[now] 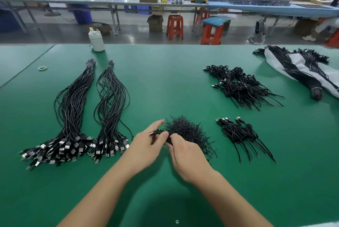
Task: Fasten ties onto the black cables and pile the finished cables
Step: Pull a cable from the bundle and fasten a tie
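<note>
My left hand [146,144] holds a coiled black cable [156,133] by its USB plug end, just left of a heap of black twist ties [189,131]. My right hand [185,157] pinches at the cable or a tie beside the heap; its fingertips hide which. Two long bundles of untied black cables [77,109] [111,109] lie at the left, plugs toward me. A small pile of tied cables [240,133] lies to the right of the ties. A bigger pile of tied cables [240,85] lies further back.
A white bottle [96,40] stands at the far edge of the green table [165,80]. Rubber bands [43,67] lie at far left. More bundled cables on a white plastic bag [297,69] sit at far right. Stools and benches stand beyond.
</note>
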The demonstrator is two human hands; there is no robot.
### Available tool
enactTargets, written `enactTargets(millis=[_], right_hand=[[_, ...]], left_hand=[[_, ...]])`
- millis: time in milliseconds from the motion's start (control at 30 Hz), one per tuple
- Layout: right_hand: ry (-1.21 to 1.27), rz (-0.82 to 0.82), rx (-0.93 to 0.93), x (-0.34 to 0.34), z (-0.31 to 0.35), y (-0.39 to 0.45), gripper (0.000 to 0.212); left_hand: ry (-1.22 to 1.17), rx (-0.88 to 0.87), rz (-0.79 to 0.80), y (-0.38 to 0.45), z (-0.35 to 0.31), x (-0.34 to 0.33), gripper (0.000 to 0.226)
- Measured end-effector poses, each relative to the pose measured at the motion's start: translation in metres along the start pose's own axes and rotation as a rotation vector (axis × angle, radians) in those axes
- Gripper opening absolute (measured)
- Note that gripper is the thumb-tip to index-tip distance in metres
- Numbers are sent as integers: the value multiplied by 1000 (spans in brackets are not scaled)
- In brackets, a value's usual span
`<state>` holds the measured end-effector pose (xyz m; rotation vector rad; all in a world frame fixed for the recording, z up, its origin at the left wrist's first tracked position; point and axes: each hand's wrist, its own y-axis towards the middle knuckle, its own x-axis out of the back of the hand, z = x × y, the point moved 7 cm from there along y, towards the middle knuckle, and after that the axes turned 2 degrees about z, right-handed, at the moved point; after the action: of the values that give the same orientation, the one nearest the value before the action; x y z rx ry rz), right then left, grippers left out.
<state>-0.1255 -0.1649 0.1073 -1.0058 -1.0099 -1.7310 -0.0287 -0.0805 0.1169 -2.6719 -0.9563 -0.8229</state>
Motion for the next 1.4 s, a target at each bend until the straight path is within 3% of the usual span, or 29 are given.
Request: enactTargets(millis=[100,267,500,733,800,867,900,933,1033,1133,1200,1400], right_hand=[[18,66,5,-2,-1,-3,24],[4,136,-27,-6,0,-4,22],[460,115,-222,-6,-1,2,23],[204,144,-235,-7,-10,1,20],[238,123,-241,-5,-15,4,23],[295,79,-289,1,-27,8,24],[321,58,-323,5,-35,10,24],[342,42,-360,9,-43,12,25],[411,7,-472,16,-69,15,29],[494,-16,-579,16,-88,11,31],[550,-20,-650,13,-97,6,31],[589,27,-744,-2,-104,-4,29]], left_hand=[[9,-45,23,3,-3,0,6],[57,-18,28,8,0,-2,12],[80,22,-2,19,-3,-3,17],[117,75,4,28,-3,-15,7],[-104,118,41,31,5,-23,15],[-555,202,142,32,13,-35,22],[-671,237,164,33,19,-39,25],[-638,248,168,34,25,-43,26],[81,112,138,34,39,-56,9],[441,22,186,27,51,-78,10],[547,-3,190,25,61,-86,12],[509,-3,138,25,67,-91,4]])
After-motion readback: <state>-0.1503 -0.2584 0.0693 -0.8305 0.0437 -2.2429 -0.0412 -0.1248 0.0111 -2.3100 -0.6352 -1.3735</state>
